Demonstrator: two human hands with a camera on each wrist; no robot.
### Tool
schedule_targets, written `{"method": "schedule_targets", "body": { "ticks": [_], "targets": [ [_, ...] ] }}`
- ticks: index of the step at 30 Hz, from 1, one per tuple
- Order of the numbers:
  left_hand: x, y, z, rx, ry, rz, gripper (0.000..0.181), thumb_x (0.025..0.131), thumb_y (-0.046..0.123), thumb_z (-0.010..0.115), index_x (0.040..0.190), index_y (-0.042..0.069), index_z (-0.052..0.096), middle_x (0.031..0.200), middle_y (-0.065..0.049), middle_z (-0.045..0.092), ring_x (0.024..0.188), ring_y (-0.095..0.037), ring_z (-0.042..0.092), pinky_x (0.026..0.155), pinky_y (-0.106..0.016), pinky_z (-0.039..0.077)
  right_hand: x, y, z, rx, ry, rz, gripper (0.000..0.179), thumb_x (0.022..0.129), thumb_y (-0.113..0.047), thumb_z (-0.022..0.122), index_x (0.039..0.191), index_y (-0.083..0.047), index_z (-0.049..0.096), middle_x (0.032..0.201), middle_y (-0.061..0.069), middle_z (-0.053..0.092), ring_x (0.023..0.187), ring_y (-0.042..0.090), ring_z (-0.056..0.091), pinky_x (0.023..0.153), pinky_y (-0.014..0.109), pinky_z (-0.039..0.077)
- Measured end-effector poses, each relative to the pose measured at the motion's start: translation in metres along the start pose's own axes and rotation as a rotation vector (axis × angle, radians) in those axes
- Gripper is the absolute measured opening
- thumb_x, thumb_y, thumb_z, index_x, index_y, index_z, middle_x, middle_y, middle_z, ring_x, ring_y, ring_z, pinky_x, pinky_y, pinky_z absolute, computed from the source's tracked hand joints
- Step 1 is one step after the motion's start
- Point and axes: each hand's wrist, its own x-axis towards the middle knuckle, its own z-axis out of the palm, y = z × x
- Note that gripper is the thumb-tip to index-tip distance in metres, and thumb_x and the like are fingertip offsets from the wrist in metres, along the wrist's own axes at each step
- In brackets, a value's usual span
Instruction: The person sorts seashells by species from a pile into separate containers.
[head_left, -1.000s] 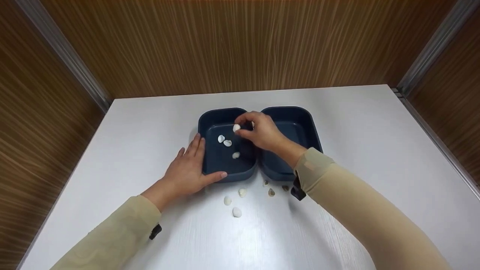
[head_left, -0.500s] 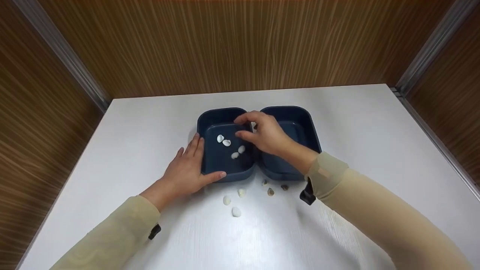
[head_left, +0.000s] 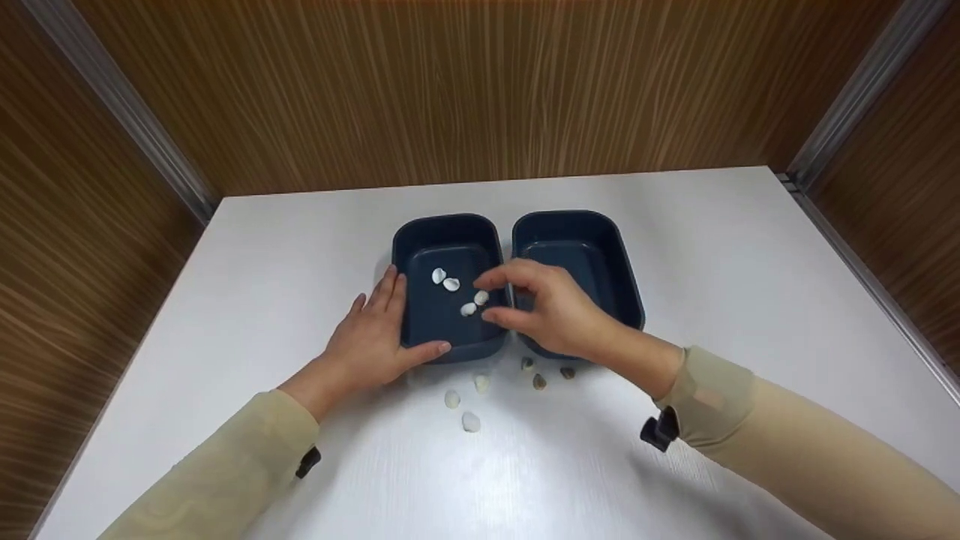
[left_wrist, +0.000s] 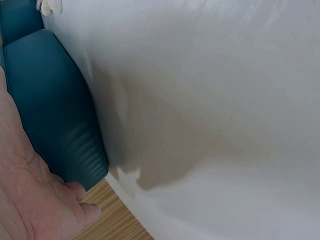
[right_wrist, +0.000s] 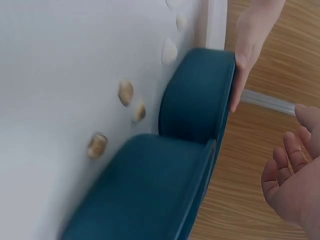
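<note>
Operator: What do you record, from the largest down?

Inspector: Wood-grained panels (head_left: 480, 90) rise beyond the left container and to both sides of it. The white counter (head_left: 712, 247) lies beneath it.

Operator: And my arms?

Inspector: Your left sleeve (head_left: 225, 457) comes in on the near left of the left container, your right sleeve (head_left: 810, 442) on its near right.

Operator: The containers?

Inspector: Two, both dark blue. The left container (head_left: 477, 352) is my reference; the right container (head_left: 574, 259) stands just beside it, on its right.

Operator: State of my hands?

Inspector: Your left hand (head_left: 367, 349) is spread, fingers straight along the left container's left side, thumb at its near wall. Your right hand (head_left: 555, 307) hovers over the left container's right side, its thumb and index finger parted with a gap between them.

Operator: The shells?

Inspector: You have four white shells inside the left container: a pair side by side near its middle (head_left: 451, 284), and a second pair toward its right wall (head_left: 468, 309), below your right fingertips. Three pale shells (head_left: 470, 422) lie on the counter in front of the left container's near wall. Three brown shells (head_left: 539, 382), slightly smaller, lie on the counter off its near right corner, close to one another.
</note>
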Motion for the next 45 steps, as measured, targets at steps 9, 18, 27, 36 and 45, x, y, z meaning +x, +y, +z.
{"method": "schedule_targets", "body": {
  "ticks": [9, 18, 27, 36, 45],
  "targets": [
    [0.0, -0.001, 0.0, -0.005, 0.011, 0.006, 0.134, 0.086, 0.095, 0.044, 0.167, -0.005, 0.005, 0.176, -0.02, -0.005, 0.163, -0.033, 0.01, 0.129, -0.058, 0.012, -0.028, -0.003, 0.007, 0.07, -0.04, -0.036, 0.032, 0.094, -0.013, 0.084, 0.123, -0.007, 0.075, 0.123, 0.004, 0.075, 0.115, 0.018, 0.069, 0.098, 0.047, 0.057],
    [-0.001, 0.0, -0.001, -0.001, 0.008, 0.004, 0.134, 0.086, 0.095, 0.044, 0.167, -0.004, 0.004, 0.177, -0.019, -0.005, 0.163, -0.032, 0.01, 0.129, -0.057, 0.012, -0.05, 0.003, 0.021, 0.088, -0.073, -0.055, 0.031, 0.094, -0.013, 0.084, 0.123, -0.008, 0.076, 0.118, 0.003, 0.076, 0.103, 0.015, 0.07, 0.086, 0.034, 0.059],
    [-0.002, 0.0, -0.001, 0.0, 0.015, 0.007, 0.134, 0.086, 0.094, 0.045, 0.167, -0.004, 0.005, 0.177, -0.02, -0.005, 0.163, -0.032, 0.009, 0.129, -0.057, 0.011, -0.063, 0.007, 0.034, 0.073, -0.149, -0.013, 0.031, 0.094, -0.011, 0.083, 0.124, -0.008, 0.076, 0.117, 0.006, 0.078, 0.103, 0.021, 0.073, 0.08, 0.042, 0.061],
    [-0.003, 0.0, -0.001, -0.013, 0.02, 0.01, 0.132, 0.087, 0.092, 0.048, 0.167, -0.004, 0.006, 0.177, -0.02, -0.004, 0.163, -0.032, 0.01, 0.129, -0.057, 0.012, -0.069, 0.013, 0.046, 0.062, -0.169, -0.023, 0.032, 0.093, -0.008, 0.082, 0.124, -0.003, 0.075, 0.116, 0.01, 0.077, 0.098, 0.02, 0.075, 0.077, 0.041, 0.062],
    [-0.002, 0.0, 0.0, -0.007, 0.017, 0.013, 0.132, 0.087, 0.092, 0.048, 0.167, -0.005, 0.006, 0.176, -0.021, -0.004, 0.163, -0.033, 0.01, 0.129, -0.057, 0.012, -0.072, 0.018, 0.054, 0.074, -0.201, 0.014, 0.037, 0.092, -0.008, 0.084, 0.127, -0.002, 0.073, 0.118, 0.011, 0.076, 0.097, 0.022, 0.076, 0.083, 0.039, 0.061]
  ]
}}
